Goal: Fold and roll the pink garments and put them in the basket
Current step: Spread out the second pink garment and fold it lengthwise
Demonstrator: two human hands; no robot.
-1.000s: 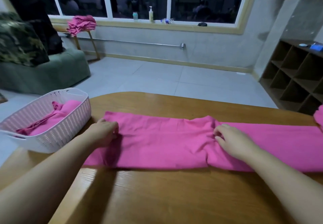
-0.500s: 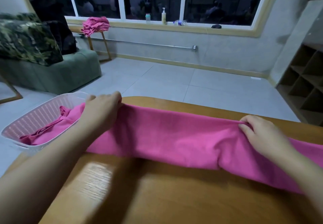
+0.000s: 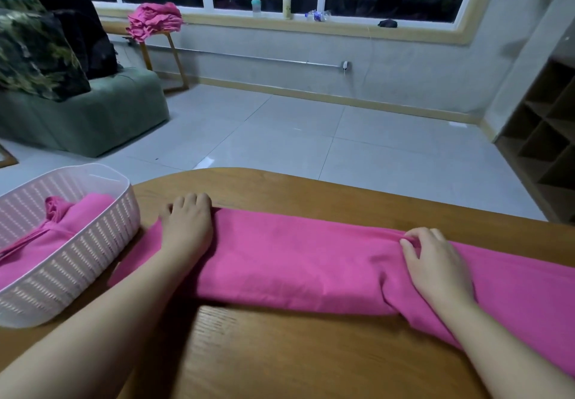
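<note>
Left hand [image 3: 186, 227]: fingers curled over garment edge, centre-left; grips pink garment [image 3: 295, 261]
Right hand [image 3: 435, 261]: pinches fold, right
Basket [image 3: 102, 243]: lower left

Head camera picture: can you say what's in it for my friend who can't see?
Two hands, left hand and right hand, hold a long pink garment on a wooden table. A white basket with pink clothes sits left.

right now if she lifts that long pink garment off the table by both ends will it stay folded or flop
Probably flop: the pink garment is soft cloth, bunching under the right hand's pinch. Its middle would likely sag and the fold open. It looks light, and should slide easily on the smooth table.
</note>
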